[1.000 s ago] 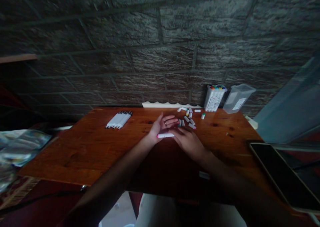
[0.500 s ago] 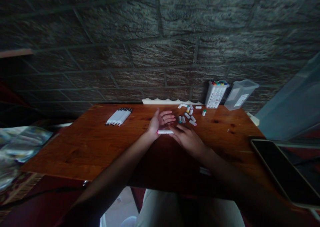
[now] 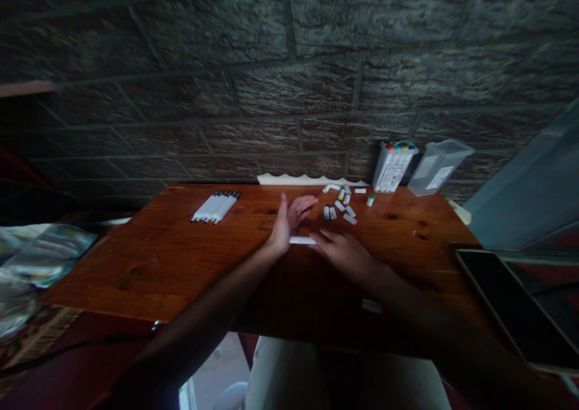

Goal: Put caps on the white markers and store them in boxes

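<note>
The left hand [image 3: 288,220] is open, its palm turned on edge and its fingers spread, pointing away toward the wall. It holds nothing. The right hand [image 3: 340,250] lies low over the tabletop [image 3: 158,259] with its fingers stretched to the left. Its fingertips touch the right end of a white marker [image 3: 302,240]; it is too dark to tell if they pinch it or just rest on it.

The marker lies flat on the tabletop, right between the two hands. Its long side runs from left to right. Its left end is just beside the heel of the left hand and its right end goes under the right fingers. Both hands are close to it, but only the right one touches it.

Just past the marker, toward the wall, is a little bunch of loose caps [image 3: 340,204]. Farther back and to the right of the marker stands a white tub of markers [image 3: 391,167], and beside that a clear tub [image 3: 438,167]. Well to the left of the marker lies a neat row of white markers [image 3: 216,207], side by side. Far right of the marker lies a dark tablet [image 3: 511,307].
</note>
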